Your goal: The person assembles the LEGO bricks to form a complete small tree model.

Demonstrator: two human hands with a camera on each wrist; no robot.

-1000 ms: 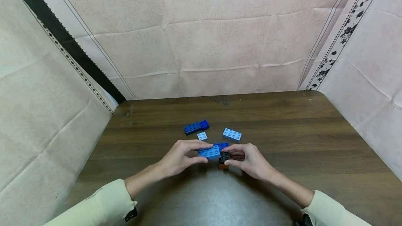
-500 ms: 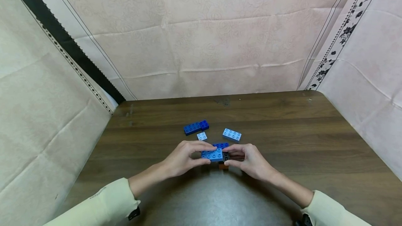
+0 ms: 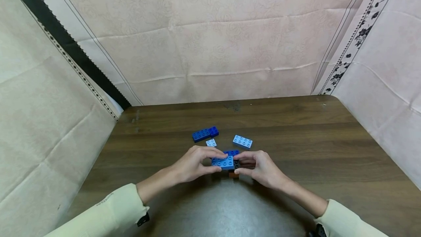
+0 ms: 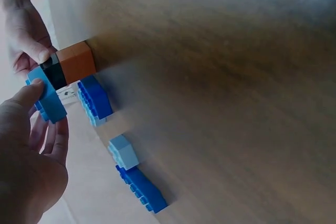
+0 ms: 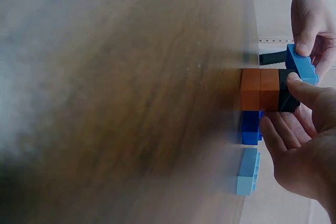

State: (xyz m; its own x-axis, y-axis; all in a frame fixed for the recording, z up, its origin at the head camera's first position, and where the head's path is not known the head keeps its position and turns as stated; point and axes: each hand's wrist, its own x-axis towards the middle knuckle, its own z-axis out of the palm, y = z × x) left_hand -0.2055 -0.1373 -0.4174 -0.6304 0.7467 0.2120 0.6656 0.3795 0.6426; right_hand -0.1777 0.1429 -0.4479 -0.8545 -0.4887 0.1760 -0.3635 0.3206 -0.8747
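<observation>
Between thumb and fingers the left hand (image 3: 194, 164) pinches a medium-blue brick (image 3: 222, 162). In the left wrist view this blue brick (image 4: 51, 97) lies against the top of a black brick (image 4: 54, 72), which sits on an orange block (image 4: 77, 62). The right hand (image 3: 263, 167) grips the black brick (image 3: 236, 164) from the right. The right wrist view shows two orange blocks (image 5: 260, 89) stacked under the black brick (image 5: 286, 94), with the right thumb on its side. Whether the blue brick's studs are joined to the black one cannot be told.
Just behind the stack lies a dark blue brick (image 3: 232, 153). Farther back are a light blue brick (image 3: 242, 141), a small light blue brick (image 3: 211, 142) and dark blue bricks (image 3: 201, 135) end to end. Cloth (image 3: 210, 46) hangs behind the wooden table (image 3: 296, 131).
The left hand has moved the medium-blue brick slightly right and down, and it now covers part of the black brick. The right hand has stayed in nearly the same place.
</observation>
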